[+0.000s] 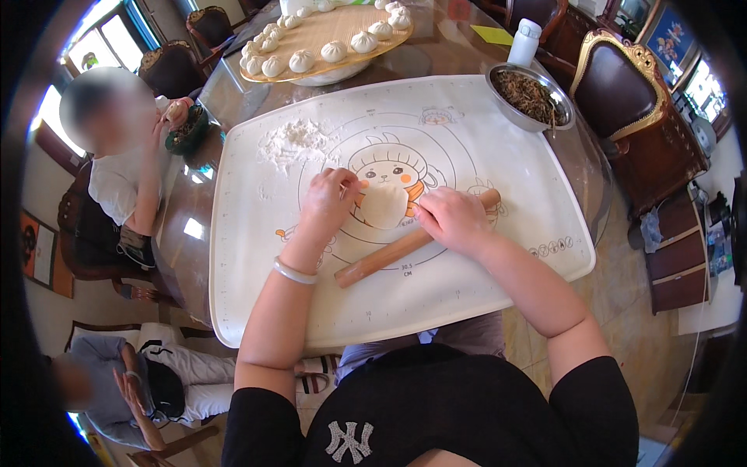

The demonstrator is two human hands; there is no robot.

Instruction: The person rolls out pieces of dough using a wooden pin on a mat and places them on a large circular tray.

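Observation:
A thin, pale round dough wrapper (384, 206) lies on the white printed kneading mat (257, 296). At its left edge, my left hand (331, 201) is closed, fingertips pinching the dough's rim. My right hand (455, 219) is closed over the upper right part of a wooden rolling pin (389, 255). Its thumb and fingertips come close to the dough's right edge; whether they touch it is hard to tell. The pin slants across the mat, its lower left end free, and my right palm hides part of it.
Loose flour (299, 143) lies at the mat's upper left. Beyond it, a round tray (342, 35) bears several filled buns. A metal bowl (533, 97) of dark filling and a white bottle (524, 43) stand at the far right. One person sits at left with a dark green bowl (187, 134); another sits lower left.

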